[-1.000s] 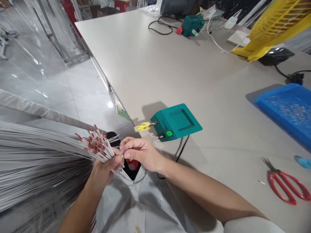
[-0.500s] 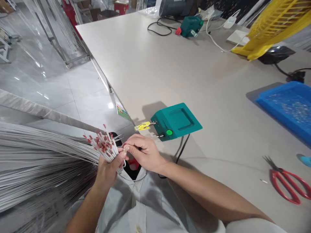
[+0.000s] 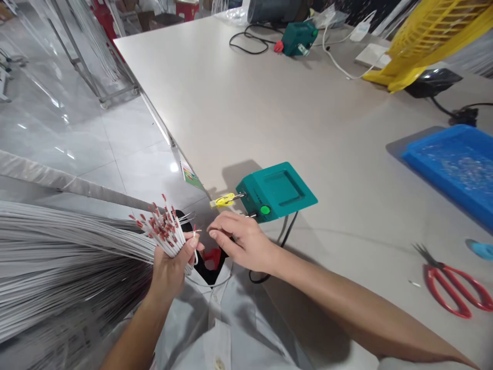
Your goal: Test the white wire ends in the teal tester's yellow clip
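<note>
My left hand (image 3: 171,267) is closed around a bundle of white cables (image 3: 169,239) whose stripped ends show short red-brown tips pointing up. Between its thumb and forefinger one cable end (image 3: 195,232) stands apart, with thin red and pale wires spread out. To the right of that end hovers my right hand (image 3: 242,241), its fingers curved, thumb and forefinger slightly apart and nothing visible between them. Just beyond it on the table sits a green tester box (image 3: 277,190) with a green button and a yellow clip (image 3: 223,200) at its left side.
Long white cables (image 3: 57,246) lie massed at my left. Red-handled scissors (image 3: 450,282) and a blue tray (image 3: 454,169) are on the table (image 3: 215,103) to the right. Farther back stand a second green box (image 3: 300,38) and a yellow fan guard (image 3: 427,41).
My right hand has come away from the left fingertips and moved right, its pinch loosened. The spread wires at the single cable end now show. The left hand still grips the bundle.
</note>
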The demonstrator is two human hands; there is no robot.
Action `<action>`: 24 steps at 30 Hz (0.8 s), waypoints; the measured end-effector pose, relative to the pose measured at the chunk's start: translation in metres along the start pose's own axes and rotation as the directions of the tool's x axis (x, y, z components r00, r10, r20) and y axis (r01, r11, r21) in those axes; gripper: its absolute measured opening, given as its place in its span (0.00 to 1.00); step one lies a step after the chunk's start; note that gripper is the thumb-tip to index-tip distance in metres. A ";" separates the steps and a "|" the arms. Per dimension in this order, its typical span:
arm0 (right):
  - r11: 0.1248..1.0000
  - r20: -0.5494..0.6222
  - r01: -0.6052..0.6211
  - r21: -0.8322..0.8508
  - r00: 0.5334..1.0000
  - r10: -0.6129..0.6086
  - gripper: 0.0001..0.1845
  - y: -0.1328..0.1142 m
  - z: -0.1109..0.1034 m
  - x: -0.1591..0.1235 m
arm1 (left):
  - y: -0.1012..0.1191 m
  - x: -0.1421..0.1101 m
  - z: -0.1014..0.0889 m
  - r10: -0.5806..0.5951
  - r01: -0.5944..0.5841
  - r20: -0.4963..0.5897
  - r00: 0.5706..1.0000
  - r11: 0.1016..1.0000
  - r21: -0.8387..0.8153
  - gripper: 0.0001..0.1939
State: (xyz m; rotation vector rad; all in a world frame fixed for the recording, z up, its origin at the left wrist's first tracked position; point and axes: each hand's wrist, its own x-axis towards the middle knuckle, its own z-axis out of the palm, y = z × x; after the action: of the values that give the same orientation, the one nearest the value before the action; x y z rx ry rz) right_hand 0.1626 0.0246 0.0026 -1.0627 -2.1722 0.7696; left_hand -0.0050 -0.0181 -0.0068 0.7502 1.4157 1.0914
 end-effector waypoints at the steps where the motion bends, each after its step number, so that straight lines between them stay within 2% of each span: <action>1: 0.996 -0.007 -0.030 0.079 0.999 0.031 0.08 -0.001 -0.001 0.001 | 0.001 0.000 0.001 0.001 -0.002 0.041 0.999 1.000 0.021 0.09; 3: 0.987 0.018 -0.013 0.162 1.000 0.010 0.08 -0.003 -0.002 0.005 | 0.003 0.000 0.002 -0.007 -0.001 0.127 0.992 0.998 0.068 0.08; 5: 0.990 0.055 0.054 0.130 0.997 -0.061 0.09 -0.004 -0.002 0.008 | 0.006 0.000 0.004 -0.004 -0.015 0.161 0.987 0.993 0.113 0.08; 8: 0.976 0.078 0.181 -0.122 0.982 -0.173 0.11 -0.003 -0.001 0.010 | 0.008 0.001 0.007 -0.002 -0.022 0.130 0.991 0.983 0.182 0.06; 10: 0.909 0.118 0.263 -0.324 0.964 -0.237 0.12 -0.002 -0.001 0.010 | 0.007 0.002 0.011 -0.026 0.009 0.079 0.997 0.978 0.208 0.06; 12: 0.834 0.158 0.314 -0.453 0.949 -0.271 0.13 -0.001 -0.006 0.010 | 0.007 0.004 0.014 -0.043 0.037 0.029 0.999 0.980 0.196 0.05; 15: 0.781 0.119 0.286 -0.556 0.957 -0.266 0.12 0.003 -0.020 0.012 | 0.008 0.008 0.018 -0.043 0.047 -0.025 0.999 0.989 0.141 0.12; 18: 0.765 0.073 0.194 -0.615 0.979 -0.190 0.10 0.010 -0.037 0.016 | 0.011 0.014 0.019 -0.003 0.004 -0.008 1.000 0.993 0.114 0.21; 21: 0.764 0.090 0.126 -0.632 0.992 -0.090 0.12 0.016 -0.047 0.021 | 0.013 0.021 0.019 0.053 -0.060 0.049 0.997 0.987 0.148 0.16; 24: 0.731 0.117 0.161 -0.664 0.987 -0.111 0.14 0.021 -0.048 0.026 | 0.012 0.028 0.022 0.076 -0.089 0.086 0.993 0.983 0.159 0.12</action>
State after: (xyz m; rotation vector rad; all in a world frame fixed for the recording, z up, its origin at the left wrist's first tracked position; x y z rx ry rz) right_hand 0.1933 0.0681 0.0259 -1.1908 -2.6314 -0.0950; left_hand 0.0109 0.0165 -0.0050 0.9664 1.4278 1.0057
